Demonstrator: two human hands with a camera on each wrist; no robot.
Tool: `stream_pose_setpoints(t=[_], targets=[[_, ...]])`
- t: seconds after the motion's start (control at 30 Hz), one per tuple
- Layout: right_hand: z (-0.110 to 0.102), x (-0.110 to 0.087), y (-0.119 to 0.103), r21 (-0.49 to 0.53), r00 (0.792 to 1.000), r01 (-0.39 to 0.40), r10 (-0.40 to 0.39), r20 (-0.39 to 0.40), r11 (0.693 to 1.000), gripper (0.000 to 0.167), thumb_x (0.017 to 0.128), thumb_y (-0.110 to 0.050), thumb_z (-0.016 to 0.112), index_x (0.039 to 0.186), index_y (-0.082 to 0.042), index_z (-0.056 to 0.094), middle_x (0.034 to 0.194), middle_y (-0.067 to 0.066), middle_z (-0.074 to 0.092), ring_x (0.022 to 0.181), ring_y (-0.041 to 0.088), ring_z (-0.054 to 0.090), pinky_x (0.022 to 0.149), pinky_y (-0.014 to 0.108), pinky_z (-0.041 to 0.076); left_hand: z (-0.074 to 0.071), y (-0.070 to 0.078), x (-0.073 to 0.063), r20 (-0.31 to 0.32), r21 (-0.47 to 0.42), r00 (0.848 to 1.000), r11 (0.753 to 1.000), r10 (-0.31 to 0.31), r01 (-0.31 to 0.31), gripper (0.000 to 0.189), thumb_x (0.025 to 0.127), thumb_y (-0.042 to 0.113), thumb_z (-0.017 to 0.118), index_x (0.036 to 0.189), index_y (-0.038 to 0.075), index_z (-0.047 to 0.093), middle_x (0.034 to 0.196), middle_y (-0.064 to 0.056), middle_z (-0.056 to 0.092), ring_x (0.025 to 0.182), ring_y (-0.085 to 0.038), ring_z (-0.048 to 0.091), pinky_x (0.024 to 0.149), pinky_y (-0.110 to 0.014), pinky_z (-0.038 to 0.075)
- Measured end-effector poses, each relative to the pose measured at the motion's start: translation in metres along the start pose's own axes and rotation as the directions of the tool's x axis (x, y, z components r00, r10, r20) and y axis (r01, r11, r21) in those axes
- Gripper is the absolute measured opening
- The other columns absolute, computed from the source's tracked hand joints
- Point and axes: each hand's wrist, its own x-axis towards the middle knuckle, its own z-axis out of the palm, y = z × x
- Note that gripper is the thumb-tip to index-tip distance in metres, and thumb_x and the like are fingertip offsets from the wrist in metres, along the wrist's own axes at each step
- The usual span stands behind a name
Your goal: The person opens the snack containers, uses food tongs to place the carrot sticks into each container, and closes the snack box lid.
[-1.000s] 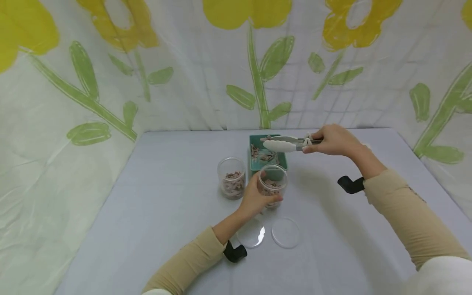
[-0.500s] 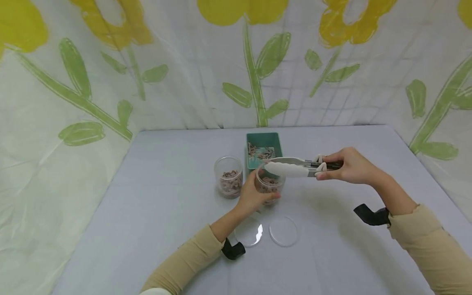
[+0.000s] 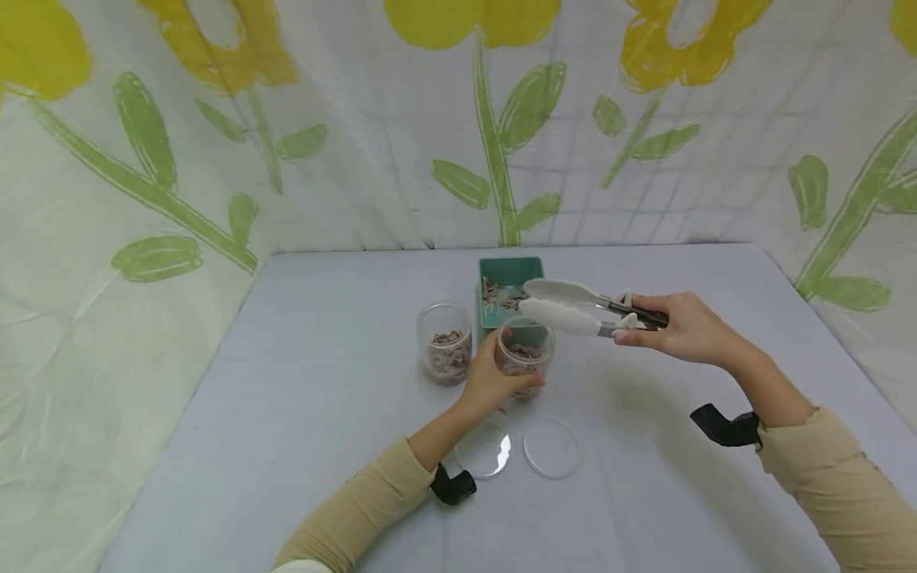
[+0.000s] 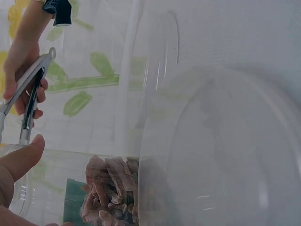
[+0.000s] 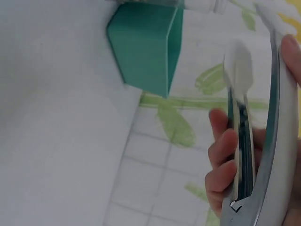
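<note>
My left hand (image 3: 494, 378) grips a clear round jar (image 3: 526, 354) that is partly filled with brownish-pink strips (image 4: 110, 190). In my right hand (image 3: 691, 326) is a pair of tongs (image 3: 566, 306) with white tips, held over the jar's mouth and the near part of a teal bin (image 3: 510, 322). The tong tips stand apart, and nothing shows between them. More of the strips lie at the bottom of the bin. In the right wrist view, my right fingers (image 5: 223, 160) curl round the tongs' handles.
A second clear jar (image 3: 444, 346), also part filled with strips, stands left of the held jar. Two clear round lids (image 3: 550, 450) lie on the white table (image 3: 322, 398) nearer to me. A flower-printed curtain (image 3: 387, 143) hangs behind the table's far edge.
The tongs came from over the bin towards me to the held jar, with strips at their tips at first. Their tips have since spread apart and lifted slightly. The left hand keeps its place.
</note>
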Motion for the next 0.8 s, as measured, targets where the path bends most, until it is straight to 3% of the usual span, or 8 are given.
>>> stream_pose_setpoints(t=[0.1, 0.2, 0.4, 0.57, 0.67, 0.8], targets=[[0.007, 0.001, 0.004, 0.051, 0.994, -0.1, 0.101, -0.033, 0.994, 0.062, 0.09, -0.038, 0.069, 0.129, 0.007, 0.05, 0.085, 0.008, 0.054, 0.069, 0.019, 0.045, 0.055, 0.028, 0.036, -0.001, 0.0, 0.0, 0.026, 0.047, 1.0, 0.999, 0.0, -0.001, 0.089, 0.073, 0.007, 0.085, 0.146, 0.0, 0.034, 0.145, -0.018, 0.043, 0.134, -0.033, 0.04, 0.11, -0.045, 0.034], [0.016, 0.001, 0.008, 0.144, 0.977, -0.199, 0.208, -0.045, 0.969, 0.054, 0.091, -0.044, 0.066, 0.115, 0.001, 0.048, 0.092, 0.014, 0.05, 0.076, 0.023, 0.046, 0.059, 0.03, 0.038, -0.003, 0.001, 0.001, 0.057, 0.115, 0.998, 0.993, 0.006, -0.013, 0.093, 0.071, 0.003, 0.086, 0.147, 0.0, 0.032, 0.146, -0.018, 0.041, 0.135, -0.035, 0.038, 0.111, -0.046, 0.033], [0.04, 0.003, 0.016, 0.378, 0.931, -0.344, 0.366, 0.015, 0.86, 0.048, 0.094, -0.042, 0.062, 0.098, 0.0, 0.038, 0.091, 0.014, 0.041, 0.079, 0.024, 0.043, 0.061, 0.033, 0.04, -0.008, 0.003, -0.001, 0.086, 0.152, 0.996, 0.988, -0.024, 0.011, 0.095, 0.073, 0.001, 0.083, 0.15, 0.004, 0.029, 0.149, -0.017, 0.04, 0.136, -0.037, 0.036, 0.11, -0.05, 0.032], [0.065, 0.012, 0.026, 0.289, 0.891, -0.43, 0.454, -0.018, 0.855, 0.061, 0.091, -0.039, 0.064, 0.108, 0.013, 0.038, 0.101, 0.027, 0.046, 0.085, 0.034, 0.049, 0.064, 0.038, 0.047, -0.012, 0.004, -0.003, 0.071, 0.155, 0.997, 0.988, -0.013, 0.001, 0.089, 0.074, 0.0, 0.081, 0.149, 0.004, 0.034, 0.142, -0.02, 0.047, 0.132, -0.037, 0.042, 0.108, -0.051, 0.035], [0.08, 0.02, 0.029, 0.237, 0.877, -0.454, 0.478, -0.051, 0.859, 0.072, 0.089, -0.036, 0.066, 0.116, 0.022, 0.035, 0.109, 0.038, 0.046, 0.095, 0.045, 0.052, 0.072, 0.048, 0.051, -0.013, 0.005, -0.004, 0.075, 0.139, 0.997, 0.99, -0.008, -0.002, 0.085, 0.075, -0.001, 0.079, 0.148, 0.004, 0.037, 0.137, -0.019, 0.052, 0.127, -0.036, 0.047, 0.105, -0.051, 0.038], [0.094, 0.031, 0.028, 0.218, 0.863, -0.472, 0.498, -0.082, 0.854, 0.084, 0.089, -0.036, 0.066, 0.126, 0.028, 0.026, 0.119, 0.047, 0.038, 0.107, 0.056, 0.047, 0.085, 0.059, 0.047, -0.012, 0.007, -0.003, 0.086, 0.121, 0.996, 0.993, -0.013, 0.003, 0.081, 0.076, -0.001, 0.079, 0.147, 0.003, 0.038, 0.134, -0.018, 0.055, 0.124, -0.036, 0.049, 0.103, -0.051, 0.04]])
